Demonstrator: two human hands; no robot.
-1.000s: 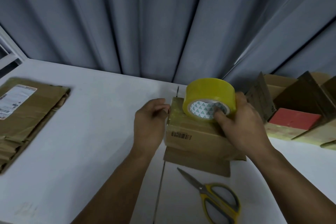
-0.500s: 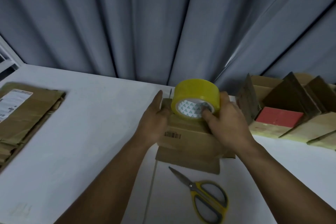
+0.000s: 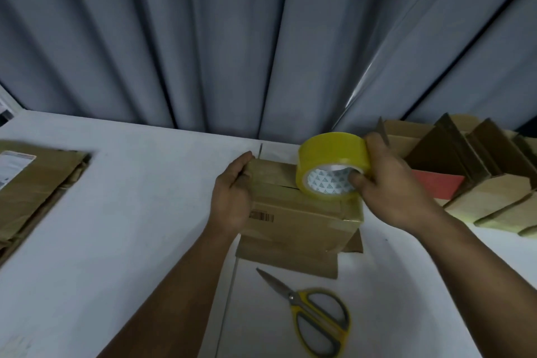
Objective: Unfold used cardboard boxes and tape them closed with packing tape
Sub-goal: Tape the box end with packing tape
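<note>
Nearest the person: yellow-handled scissors [image 3: 316, 317] lie flat on the white table [image 3: 130, 212], blades closed and pointing up-left toward the box.

Just beyond them, the cardboard box [image 3: 299, 212] sits mid-table, upright, barcode label on the face toward the person. A loose flap splays out on the table from under its near side.

Left hand [image 3: 232, 197]: clamped against the box's left side, palm on the wall, fingers bent round the far top-left edge.

Right hand [image 3: 389, 189]: wrapped round the yellow tape roll [image 3: 331, 166], thumb tucked into the patterned white core, fingers over the outer rim. The roll stands on edge, touching the right part of the box top, where the dark seam between the top flaps runs. The hands are apart, one at each end of the box.

Left of the table: a stack of flattened boxes [image 3: 37, 183], a white shipping label on the top one.

Far right: several open boxes [image 3: 479, 183] with flaps raised; something flat and red [image 3: 436, 184] lies among them.

Behind everything, a grey pleated curtain [image 3: 232, 38] hangs down to the table's back edge.
</note>
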